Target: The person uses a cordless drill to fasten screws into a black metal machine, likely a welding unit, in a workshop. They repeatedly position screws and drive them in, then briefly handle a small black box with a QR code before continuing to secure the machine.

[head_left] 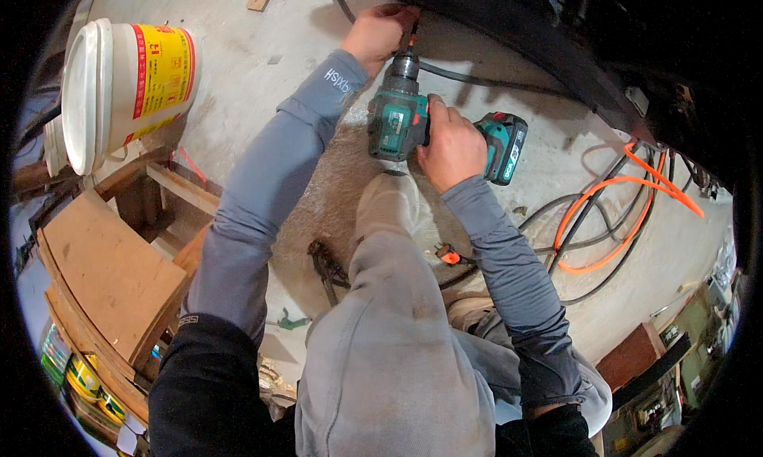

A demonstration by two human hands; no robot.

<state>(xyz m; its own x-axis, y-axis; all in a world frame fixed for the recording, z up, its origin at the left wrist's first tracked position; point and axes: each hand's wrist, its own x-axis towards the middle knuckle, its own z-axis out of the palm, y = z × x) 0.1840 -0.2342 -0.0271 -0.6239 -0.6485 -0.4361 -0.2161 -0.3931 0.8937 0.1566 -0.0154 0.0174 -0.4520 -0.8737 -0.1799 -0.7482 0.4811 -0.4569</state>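
A green and black cordless drill (395,121) is in my right hand (453,145), whose fingers wrap round its grip. The battery end sticks out to the right of that hand. The drill's chuck (403,66) points away from me, toward a long dark curved part (493,24) at the top. A thin bit (412,40) with an orange-toned section runs from the chuck to that part's edge. My left hand (377,39) is beside the bit's tip, fingers pinched together. What they hold, if anything, is hidden at the dark edge.
A white bucket (119,91) with a yellow and red label lies at the left. Below it stands a wooden frame with a brown board (111,270). Orange and black cables (604,218) coil on the floor at the right. A plug (451,255) lies near my legs.
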